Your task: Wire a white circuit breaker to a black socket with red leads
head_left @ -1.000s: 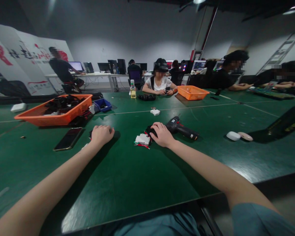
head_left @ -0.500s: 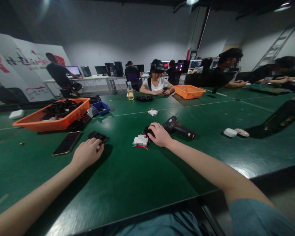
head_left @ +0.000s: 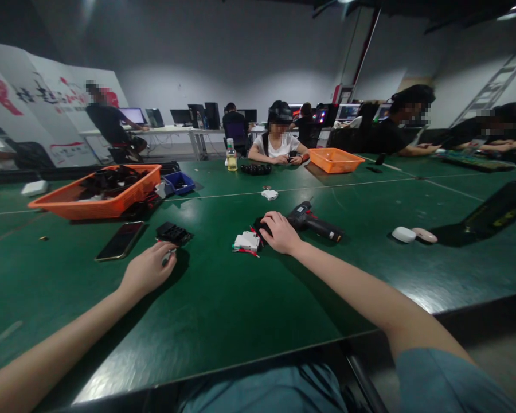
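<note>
My left hand (head_left: 148, 269) rests on the green table (head_left: 241, 310), fingers curled around a small light piece I cannot make out. Just beyond it lies a black ribbed part (head_left: 174, 233). My right hand (head_left: 281, 232) lies palm down on a black object with red wires, its fingers curved over it. A white block with red wires (head_left: 246, 242) sits just left of that hand. A black and red power screwdriver (head_left: 316, 222) lies right behind my right hand.
A phone (head_left: 122, 240) lies left of the black part. An orange basket (head_left: 97, 192) of dark parts and a blue bin (head_left: 179, 182) stand at back left. Another orange basket (head_left: 335, 160), a bottle (head_left: 231, 156) and seated people are across the table. White pebble-shaped objects (head_left: 404, 234) lie right.
My left hand has drawn back toward me from the black ribbed part, uncovering it. My right hand has stayed in place.
</note>
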`<move>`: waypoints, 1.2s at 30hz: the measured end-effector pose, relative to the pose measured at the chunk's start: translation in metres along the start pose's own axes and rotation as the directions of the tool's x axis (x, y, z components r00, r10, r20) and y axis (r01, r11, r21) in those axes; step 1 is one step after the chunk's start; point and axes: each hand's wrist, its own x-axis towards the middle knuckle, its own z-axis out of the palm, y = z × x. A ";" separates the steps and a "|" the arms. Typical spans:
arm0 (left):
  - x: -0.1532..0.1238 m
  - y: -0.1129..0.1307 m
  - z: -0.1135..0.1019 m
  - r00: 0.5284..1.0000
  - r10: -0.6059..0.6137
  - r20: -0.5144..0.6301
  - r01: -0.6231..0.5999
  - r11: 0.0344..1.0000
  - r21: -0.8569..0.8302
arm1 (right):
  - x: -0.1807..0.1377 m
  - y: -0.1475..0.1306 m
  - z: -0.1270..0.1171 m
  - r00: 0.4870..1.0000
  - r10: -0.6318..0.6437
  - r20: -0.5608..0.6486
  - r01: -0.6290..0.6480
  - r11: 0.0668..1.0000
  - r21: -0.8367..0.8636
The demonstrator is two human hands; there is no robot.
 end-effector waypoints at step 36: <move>0.008 -0.069 0.002 0.958 0.274 0.088 -0.271 0.961 -0.047 | 0.000 0.001 -0.001 0.999 0.020 0.029 -0.020 1.000 0.000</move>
